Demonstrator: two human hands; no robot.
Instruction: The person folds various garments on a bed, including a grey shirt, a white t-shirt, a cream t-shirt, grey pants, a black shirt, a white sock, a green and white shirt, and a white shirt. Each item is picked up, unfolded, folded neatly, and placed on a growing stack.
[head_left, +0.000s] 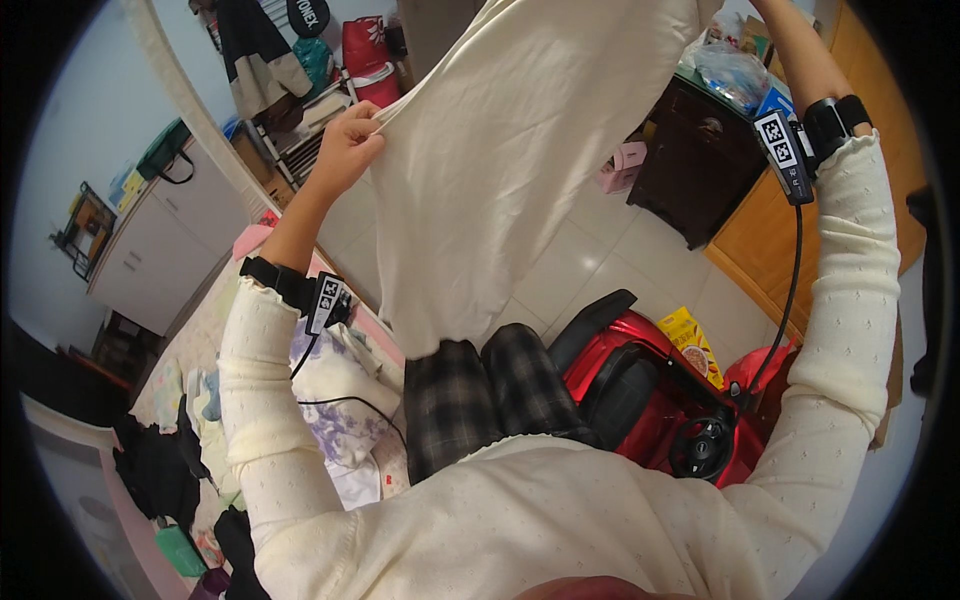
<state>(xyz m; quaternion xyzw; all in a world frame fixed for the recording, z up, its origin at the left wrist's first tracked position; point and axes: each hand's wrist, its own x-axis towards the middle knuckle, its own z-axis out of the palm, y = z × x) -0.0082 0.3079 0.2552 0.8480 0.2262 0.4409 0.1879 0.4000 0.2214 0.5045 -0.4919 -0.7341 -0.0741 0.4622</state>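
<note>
A large cream-coloured cloth (502, 157), smooth and slightly shiny, hangs spread out before me. My left hand (349, 146) pinches its left edge between thumb and fingers. The cloth runs off the top of the view, and its lower end reaches my knees in dark plaid trousers (450, 405). My right forearm (799, 56) is raised at the upper right, but the right hand lies beyond the top edge, out of view. What it holds is hidden.
At left is a bed with a purple-and-white cloth (330, 390) and black garments (161, 457). A red ride-on toy car (667, 412) stands right of my legs, near a yellow package (686, 341). Beyond are a dark cabinet (697, 150) and a pink box (624, 166).
</note>
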